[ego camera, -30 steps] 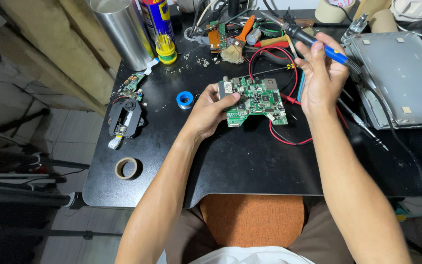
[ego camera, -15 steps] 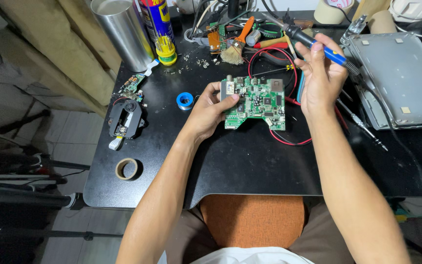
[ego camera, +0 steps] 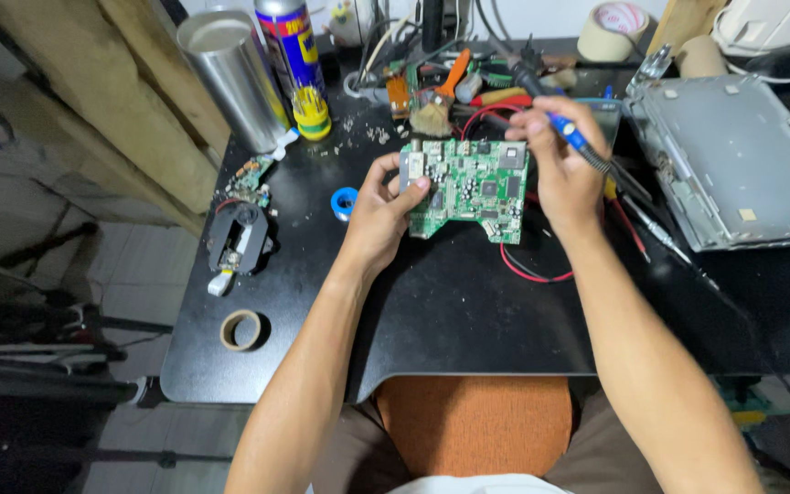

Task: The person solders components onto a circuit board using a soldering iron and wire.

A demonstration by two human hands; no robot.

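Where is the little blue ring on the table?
In the head view, the small blue ring lies on the black table, just beside the left hand, which holds the green circuit board.

Spray can [ego camera: 291, 55], back left of black table [ego camera: 468, 311]: upright cylinder, blue and yellow printed label with a red band, yellow cap end. Small square tan stickers [ego camera: 748, 214] on the grey metal chassis [ego camera: 733, 155], right. No screens or signs visible.
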